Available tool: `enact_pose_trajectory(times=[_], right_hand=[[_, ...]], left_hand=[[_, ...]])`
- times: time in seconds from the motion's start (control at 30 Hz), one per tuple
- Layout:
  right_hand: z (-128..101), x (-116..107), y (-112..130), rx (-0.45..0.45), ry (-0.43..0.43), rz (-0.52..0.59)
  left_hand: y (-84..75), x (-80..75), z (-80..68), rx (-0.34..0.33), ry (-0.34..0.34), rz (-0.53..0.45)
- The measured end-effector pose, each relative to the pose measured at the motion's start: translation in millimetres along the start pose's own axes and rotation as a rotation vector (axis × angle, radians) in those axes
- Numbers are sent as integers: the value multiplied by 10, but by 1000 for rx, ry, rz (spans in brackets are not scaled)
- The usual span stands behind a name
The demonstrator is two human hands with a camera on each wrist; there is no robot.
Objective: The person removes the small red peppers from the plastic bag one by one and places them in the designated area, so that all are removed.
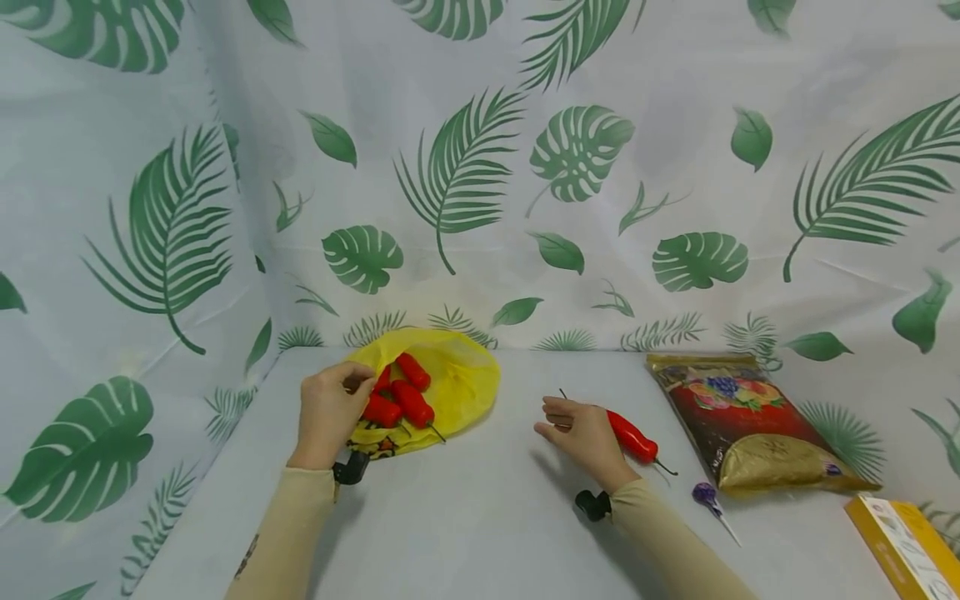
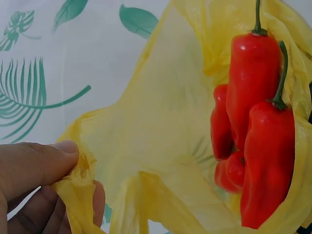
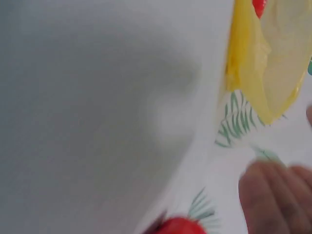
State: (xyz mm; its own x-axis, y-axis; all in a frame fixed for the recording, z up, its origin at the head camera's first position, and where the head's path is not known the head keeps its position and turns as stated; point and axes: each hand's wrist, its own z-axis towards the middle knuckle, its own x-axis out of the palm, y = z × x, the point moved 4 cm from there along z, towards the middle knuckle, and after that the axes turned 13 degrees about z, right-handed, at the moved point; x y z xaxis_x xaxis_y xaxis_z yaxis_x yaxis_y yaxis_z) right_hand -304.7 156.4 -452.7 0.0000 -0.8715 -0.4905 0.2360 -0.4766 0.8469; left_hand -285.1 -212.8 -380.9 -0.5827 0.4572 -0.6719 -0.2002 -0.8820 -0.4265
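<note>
Nearest to us, our right hand (image 1: 583,435) rests on the grey table (image 1: 480,517), fingers relaxed and grasping nothing, just beside a loose red pepper (image 1: 632,438) that lies behind it. Farther off to the left, our left hand (image 1: 327,414) pinches the rim of the yellow plastic bag (image 1: 465,379) between thumb and fingers, holding its mouth open. Several red peppers (image 1: 405,396) lie together inside it.

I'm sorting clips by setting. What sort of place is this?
Probably a staged recording booth, not a real kitchen: a leaf-print sheet hangs as backdrop around a plain table, with only a few props out, such as a yellow bag of red peppers and a snack pack.
</note>
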Motion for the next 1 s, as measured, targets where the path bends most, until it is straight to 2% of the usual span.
enact_pose_trajectory(times=[0.2,0.5,0.83,1.0], right_hand=[[193,458,88,-7,126,101],[459,1150,363,-86,264,275],[653,1537,517,-38,303,195],[779,1720,540,-58,302,137]], left_hand=[[19,-8,1,1,4,-14],[51,38,-13,-38,24,-17],[89,44,-12,-71,40,-20],[121,25,3,-87,38,-11]])
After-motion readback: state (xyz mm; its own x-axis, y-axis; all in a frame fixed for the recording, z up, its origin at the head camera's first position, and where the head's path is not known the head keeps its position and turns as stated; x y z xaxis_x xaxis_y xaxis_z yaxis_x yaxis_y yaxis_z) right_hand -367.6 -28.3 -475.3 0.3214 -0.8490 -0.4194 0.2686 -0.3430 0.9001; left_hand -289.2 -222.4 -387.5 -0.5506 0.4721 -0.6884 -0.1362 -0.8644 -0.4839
